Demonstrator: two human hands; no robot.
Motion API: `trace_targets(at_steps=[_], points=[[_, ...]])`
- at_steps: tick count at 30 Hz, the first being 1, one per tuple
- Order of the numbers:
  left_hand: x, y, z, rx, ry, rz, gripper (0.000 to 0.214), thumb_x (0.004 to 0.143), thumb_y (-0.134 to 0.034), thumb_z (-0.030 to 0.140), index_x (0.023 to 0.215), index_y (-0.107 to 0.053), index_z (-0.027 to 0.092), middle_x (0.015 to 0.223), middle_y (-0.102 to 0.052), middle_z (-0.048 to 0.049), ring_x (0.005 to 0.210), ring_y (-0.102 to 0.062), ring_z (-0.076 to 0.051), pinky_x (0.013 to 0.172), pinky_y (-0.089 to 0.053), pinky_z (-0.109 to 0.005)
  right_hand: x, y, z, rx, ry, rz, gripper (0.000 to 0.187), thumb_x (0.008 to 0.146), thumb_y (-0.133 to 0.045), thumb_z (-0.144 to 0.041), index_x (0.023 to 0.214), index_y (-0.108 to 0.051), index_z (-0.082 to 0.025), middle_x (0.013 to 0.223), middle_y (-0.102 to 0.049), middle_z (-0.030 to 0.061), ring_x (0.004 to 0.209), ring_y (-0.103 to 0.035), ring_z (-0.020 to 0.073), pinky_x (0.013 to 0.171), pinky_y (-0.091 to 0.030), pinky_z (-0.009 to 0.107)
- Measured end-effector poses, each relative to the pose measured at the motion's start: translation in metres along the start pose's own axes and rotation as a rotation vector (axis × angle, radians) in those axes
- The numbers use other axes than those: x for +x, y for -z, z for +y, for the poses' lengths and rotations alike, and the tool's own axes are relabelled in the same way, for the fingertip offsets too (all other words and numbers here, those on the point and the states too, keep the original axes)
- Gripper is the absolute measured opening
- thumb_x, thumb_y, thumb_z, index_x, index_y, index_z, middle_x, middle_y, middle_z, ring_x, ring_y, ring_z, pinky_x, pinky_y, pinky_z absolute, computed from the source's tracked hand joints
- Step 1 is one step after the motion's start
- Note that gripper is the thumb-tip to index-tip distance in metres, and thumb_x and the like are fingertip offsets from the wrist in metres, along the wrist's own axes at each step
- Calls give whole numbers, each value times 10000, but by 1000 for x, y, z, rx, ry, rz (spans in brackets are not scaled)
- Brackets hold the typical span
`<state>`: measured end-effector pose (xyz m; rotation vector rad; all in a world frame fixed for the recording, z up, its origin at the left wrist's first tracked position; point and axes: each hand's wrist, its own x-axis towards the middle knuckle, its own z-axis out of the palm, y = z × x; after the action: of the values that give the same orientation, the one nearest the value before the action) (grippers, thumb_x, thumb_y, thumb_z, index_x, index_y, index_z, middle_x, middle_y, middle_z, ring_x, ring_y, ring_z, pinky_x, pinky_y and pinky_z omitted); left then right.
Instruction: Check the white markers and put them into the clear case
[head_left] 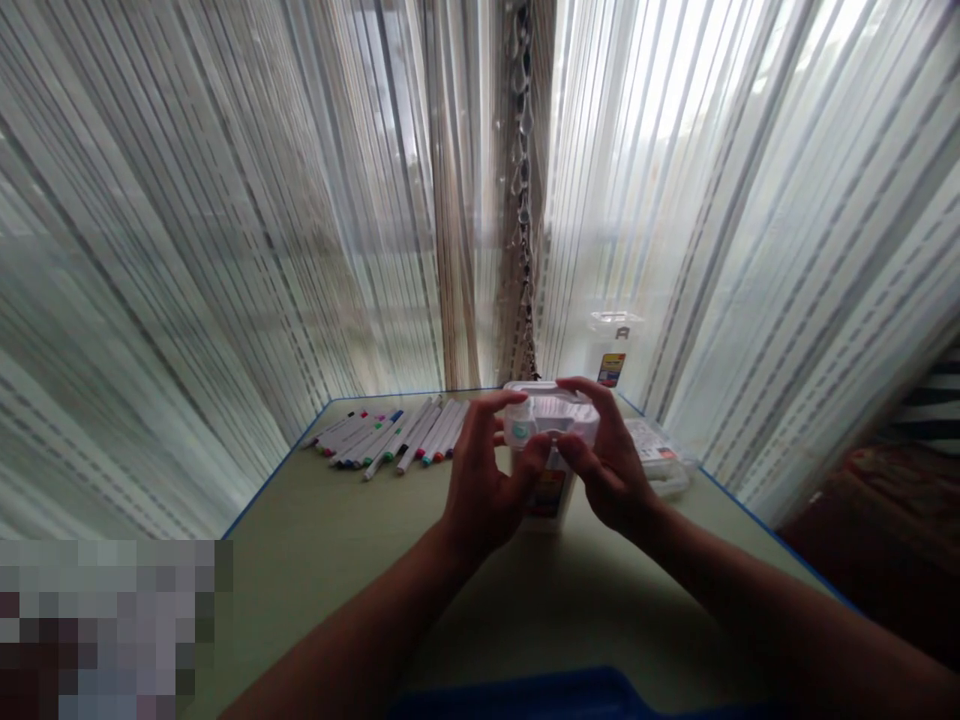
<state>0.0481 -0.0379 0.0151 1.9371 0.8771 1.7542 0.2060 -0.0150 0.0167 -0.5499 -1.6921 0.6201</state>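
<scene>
Both my hands grip a clear plastic box with a white lid, held upright at the middle of the table. My left hand is wrapped round its left side, fingers on the upper edge and thumb at the front. On the opposite side, my right hand curls its fingers over the top. The two thumbs press close together at the front, just below the lid. Below them a dark label shows on the box's front. The box's contents are hard to make out.
Several white markers with coloured caps lie at the table's left. A clear container stands at the back right, and a flat clear case lies beside my right hand. A blue object sits at the near edge. Striped curtains hang behind.
</scene>
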Motion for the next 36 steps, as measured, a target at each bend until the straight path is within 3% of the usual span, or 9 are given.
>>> trace_targets(at_steps=[11, 19, 25, 30, 36], points=[[-2, 7, -5, 52, -110, -61, 463, 894, -613, 293, 1314, -426, 239, 1272, -541, -135, 1102, -612, -264, 841, -574, -417, -1, 1, 2, 19, 15, -36, 437, 927, -587, -390, 1325, -435, -292, 1101, -623, 68, 851, -640, 218, 766, -527, 368], [-1, 6, -6, 119, -156, -56, 480, 878, -654, 267, 1308, -441, 247, 1292, -500, -125, 1101, -606, -240, 814, -584, -373, -2, 3, 5, 15, -13, -23, 568, 886, -623, -459, 1395, -422, -307, 1129, -621, 80, 946, -629, 264, 872, -506, 448], [0, 7, 0, 157, -163, -47, 497, 847, -690, 324, 1282, -461, 250, 1447, -372, -156, 1200, -547, -267, 829, -589, -377, -2, 3, 1, 30, -4, -1, 507, 898, -578, -504, 1346, -462, -295, 1167, -612, 82, 984, -629, 269, 863, -507, 434], [3, 2, 8, 98, -125, 44, 318, 869, -665, 316, 1146, -534, 230, 1356, -482, -130, 1185, -561, -260, 839, -582, -390, 0, 5, -2, -67, 22, 18, 447, 902, -592, -466, 1287, -492, -263, 1146, -608, 82, 981, -610, 264, 831, -501, 402], [5, -1, 8, 59, -114, 63, 294, 861, -674, 299, 1115, -547, 222, 1322, -515, -127, 1166, -580, -256, 825, -587, -387, 2, 2, -10, -62, 46, 27, 416, 907, -597, -451, 1257, -503, -247, 1104, -626, 76, 925, -633, 247, 788, -519, 378]])
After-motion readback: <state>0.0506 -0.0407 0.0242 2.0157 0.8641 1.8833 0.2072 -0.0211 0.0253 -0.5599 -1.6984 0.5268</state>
